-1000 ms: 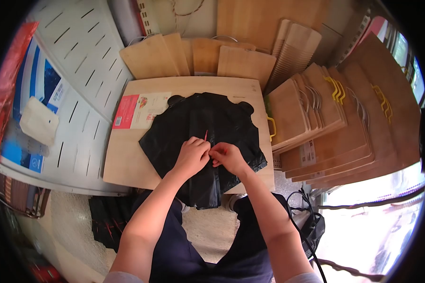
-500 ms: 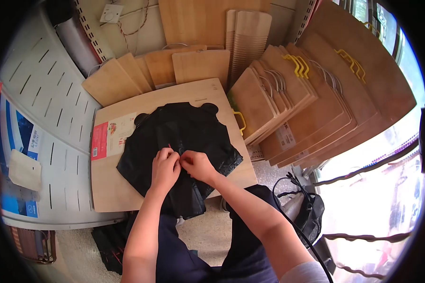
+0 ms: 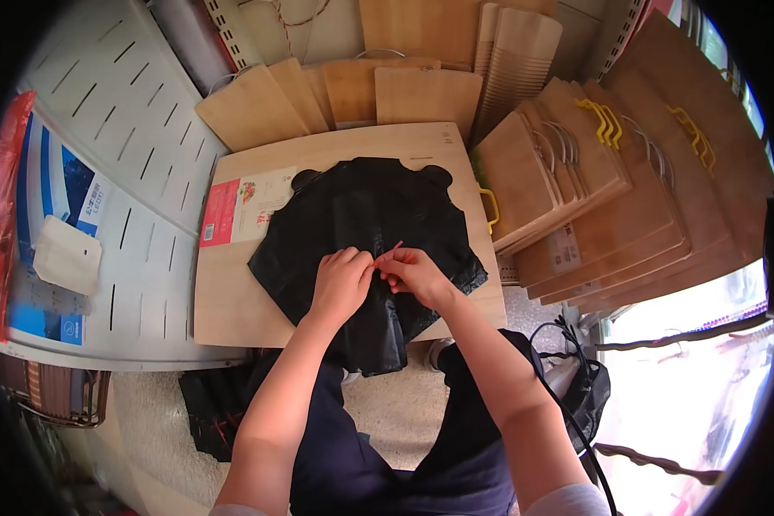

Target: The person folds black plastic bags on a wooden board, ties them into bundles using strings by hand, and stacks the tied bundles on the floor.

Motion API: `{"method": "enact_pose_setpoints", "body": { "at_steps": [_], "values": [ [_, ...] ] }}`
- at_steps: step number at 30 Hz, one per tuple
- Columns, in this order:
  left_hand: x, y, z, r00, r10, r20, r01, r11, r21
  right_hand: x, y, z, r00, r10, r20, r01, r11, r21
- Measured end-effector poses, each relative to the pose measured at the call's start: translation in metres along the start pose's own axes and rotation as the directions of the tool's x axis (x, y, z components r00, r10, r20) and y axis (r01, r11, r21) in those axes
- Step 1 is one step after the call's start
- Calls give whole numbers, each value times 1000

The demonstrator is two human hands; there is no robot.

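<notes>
A shiny black plastic sheet [image 3: 318, 224], perhaps a flattened bag, lies folded over a light wooden board [image 3: 232, 310]. Its lower end hangs past the board's front edge. My left hand [image 3: 342, 279] rests on the middle of the black plastic with its fingers closed; what they pinch, if anything, is hidden. Close beside it, my right hand [image 3: 411, 273] is closed in a pinch, its fingertips near the left ones. A short, thin pink string [image 3: 396, 246] sticks out above the right fingers. Under the hands, a lengthwise fold runs down the plastic.
A pink-and-white label [image 3: 224, 211] lies at the board's left. Wooden boards with yellow handles [image 3: 598, 120] stand to the right, more boards [image 3: 426, 96] behind. A slotted metal panel [image 3: 146, 206] rises at left. Black bundles [image 3: 211, 413] sit on the floor.
The view has shifted, so the board and hands appear farther right and a little higher. My right hand has turned, its pinch lifting slightly, and the pink string now shows at its fingers.
</notes>
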State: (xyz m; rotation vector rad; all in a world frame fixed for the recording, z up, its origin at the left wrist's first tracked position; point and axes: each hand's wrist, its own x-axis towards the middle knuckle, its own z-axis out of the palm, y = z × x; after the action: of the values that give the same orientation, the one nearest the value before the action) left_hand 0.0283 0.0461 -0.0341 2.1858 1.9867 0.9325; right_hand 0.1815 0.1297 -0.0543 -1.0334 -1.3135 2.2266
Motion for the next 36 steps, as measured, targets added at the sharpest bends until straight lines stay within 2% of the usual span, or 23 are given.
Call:
{"method": "enact_pose_setpoints", "body": {
  "at_steps": [3, 4, 6, 8, 9, 11, 12, 14, 16, 17, 19, 20, 22, 25, 36],
  "values": [
    [0, 0, -5, 1000, 15, 3, -15, 1000, 10, -4, -5, 1, 999, -33, 29, 35, 994, -103],
    [0, -3, -7, 999, -11, 32, 12, 999, -44, -5, -5, 1, 997, -48, 54, 55, 989, -136],
    [0, -4, -8, 997, -37, 62, 43, 995, -95, -7, -6, 2, 997, -42, 63, 49, 993, -106],
    [-1, -4, -10, 986, -145, 85, 163, 947, -278, -6, -4, 3, 997, -39, 72, 44, 996, -76],
    [0, -4, -10, 986, -146, 85, 164, 947, -276, -5, -2, 4, 998, -32, 59, 34, 999, -28],
    [2, -5, -11, 993, -77, 89, 87, 989, -117, -5, 0, 6, 999, -24, 48, 23, 1000, 21],
    [2, -5, -11, 993, -79, 89, 89, 989, -116, -4, 0, 6, 997, -43, 57, 43, 999, -9],
    [4, -3, -12, 998, 56, 25, -58, 994, 91, -3, 2, 6, 996, -60, 67, 63, 997, -39],
    [3, -1, -10, 998, 63, 17, -65, 990, 125, 0, 5, 6, 989, -133, 64, 144, 964, -224],
    [4, -1, -9, 997, 74, 8, -74, 984, 159, -1, 6, 7, 989, -131, 64, 143, 964, -224],
    [3, -4, -9, 998, 57, 29, -61, 981, 185, -5, 5, 8, 967, -252, -20, 221, 880, -420],
    [2, -5, -9, 998, 41, 50, -51, 976, 210, -3, 7, 6, 968, -251, -21, 219, 881, -419],
    [1, -6, -7, 998, 31, 56, -42, 977, 210, 0, 12, 4, 914, -400, -60, 295, 761, -577],
    [1, -9, -5, 998, 12, 67, -28, 971, 238, -3, 11, 3, 888, -456, -57, 320, 703, -635],
    [-3, -8, -1, 995, -19, 95, -7, 964, 267, -4, 14, 3, 897, -435, -82, 273, 689, -672]
  ]
}}
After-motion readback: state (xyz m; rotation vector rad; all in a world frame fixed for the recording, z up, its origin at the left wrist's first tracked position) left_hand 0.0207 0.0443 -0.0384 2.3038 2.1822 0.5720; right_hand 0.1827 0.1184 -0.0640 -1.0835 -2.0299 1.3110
